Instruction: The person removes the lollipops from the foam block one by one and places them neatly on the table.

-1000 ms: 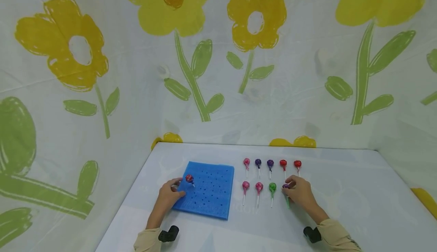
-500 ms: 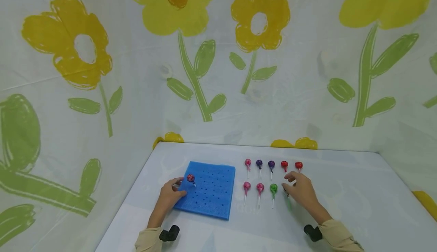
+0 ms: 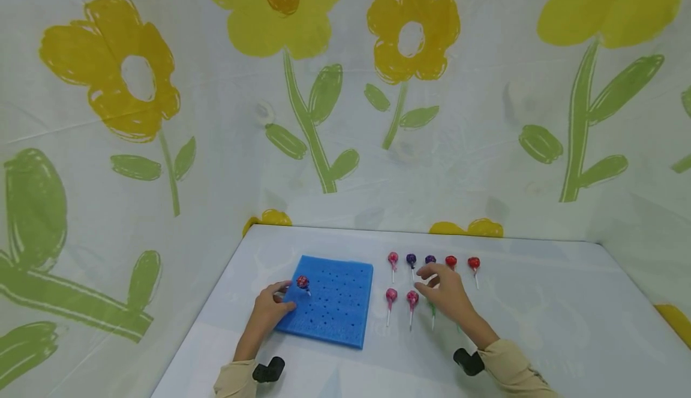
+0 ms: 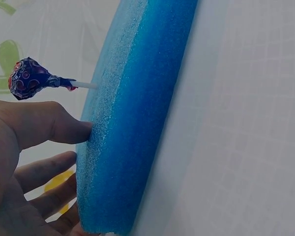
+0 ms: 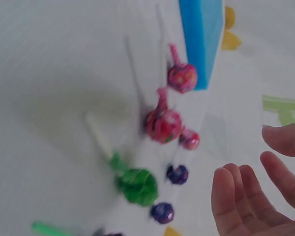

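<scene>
My left hand [image 3: 268, 308] rests at the left edge of a blue foam board [image 3: 337, 302] with rows of small holes, thumb and fingertips touching it. One wrapped lollipop [image 4: 27, 78], dark blue and red, stands with its stick in the board beside the thumb. Over the right-hand lollipops hovers my right hand [image 3: 449, 296], fingers apart and nothing between them. Beneath it lies a green lollipop [image 5: 139, 187], its head hidden in the head view. Two pink lollipops [image 3: 391, 294] lie left of that hand. Of another lollipop, a green stick [image 5: 51, 229] shows.
Behind the hand runs a back row of lollipops: a pink one [image 3: 393, 257], two purple ones [image 3: 411, 259] and two red ones [image 3: 474, 262]. All lie on a white table [image 3: 540, 302]. A flower-printed curtain [image 3: 475, 116] surrounds the table's back and sides.
My right hand has let go of the purple-headed, green-sticked lollipop at the front row's right end and moved left over the green one. The left hand has stayed at the board.
</scene>
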Motion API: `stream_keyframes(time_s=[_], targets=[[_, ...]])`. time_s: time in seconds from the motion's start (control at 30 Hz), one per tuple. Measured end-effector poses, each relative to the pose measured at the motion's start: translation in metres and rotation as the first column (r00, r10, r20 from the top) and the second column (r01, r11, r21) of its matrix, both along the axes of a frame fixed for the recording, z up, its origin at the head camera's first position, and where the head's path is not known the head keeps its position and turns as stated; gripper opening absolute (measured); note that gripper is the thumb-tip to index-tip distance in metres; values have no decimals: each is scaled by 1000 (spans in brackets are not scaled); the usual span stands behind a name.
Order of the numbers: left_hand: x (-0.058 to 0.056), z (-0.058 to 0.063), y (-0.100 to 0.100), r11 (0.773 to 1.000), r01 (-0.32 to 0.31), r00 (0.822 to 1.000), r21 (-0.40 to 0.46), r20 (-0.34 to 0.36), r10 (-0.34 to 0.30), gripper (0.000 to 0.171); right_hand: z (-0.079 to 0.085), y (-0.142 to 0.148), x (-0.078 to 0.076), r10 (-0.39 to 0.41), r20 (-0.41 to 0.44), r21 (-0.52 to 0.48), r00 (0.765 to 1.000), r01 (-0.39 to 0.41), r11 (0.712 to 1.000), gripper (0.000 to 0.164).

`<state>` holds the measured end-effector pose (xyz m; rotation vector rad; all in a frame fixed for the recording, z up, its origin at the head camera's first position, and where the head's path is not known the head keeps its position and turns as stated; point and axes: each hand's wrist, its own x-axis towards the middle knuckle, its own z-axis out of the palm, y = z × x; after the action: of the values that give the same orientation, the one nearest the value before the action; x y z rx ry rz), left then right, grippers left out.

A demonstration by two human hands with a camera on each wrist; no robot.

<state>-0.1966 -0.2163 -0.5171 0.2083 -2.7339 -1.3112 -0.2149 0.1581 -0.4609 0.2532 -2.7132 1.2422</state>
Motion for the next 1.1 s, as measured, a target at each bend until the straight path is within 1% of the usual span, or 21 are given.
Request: stream_keyframes(time_s=[0.13,0.37,0.53,0.6,0.8,0.9,0.97,1.1], targets=[[1,1,1,1000,-2,1000,-2,2,2,48,5,-16,0,24,-8,-41,1000,-24,999,20],[2,2,2,1000,-4,1000,2,0,4,48,10,-46,-2,69,13,-123,998,-66,990,19],[2,2,1,1000,-2,1000,8,-4,2,48,12,-64,-5,137,-20,-160,990,-138,977,16],[2,1,1,1000,-2,1000,6,-5,3,48,11,-70,-5,164,-40,-167,986,-168,971,16],[2,2,-1,1000,-1,1000,4,-6,1,47,10,-86,-8,210,-77,-197,975,-221,955,16],[2,2,-2,1000,-6,1000,4,-9,6,47,8,-94,-9,245,-100,-211,964,-261,942,16],[2,2,-2,1000,-4,1000,2,-16,4,47,7,-98,-10,263,-103,-220,959,-280,934,17],[2,2,-1,1000,6,1000,17,-20,-6,48,3,-106,-12,280,-97,-215,955,-295,931,17]])
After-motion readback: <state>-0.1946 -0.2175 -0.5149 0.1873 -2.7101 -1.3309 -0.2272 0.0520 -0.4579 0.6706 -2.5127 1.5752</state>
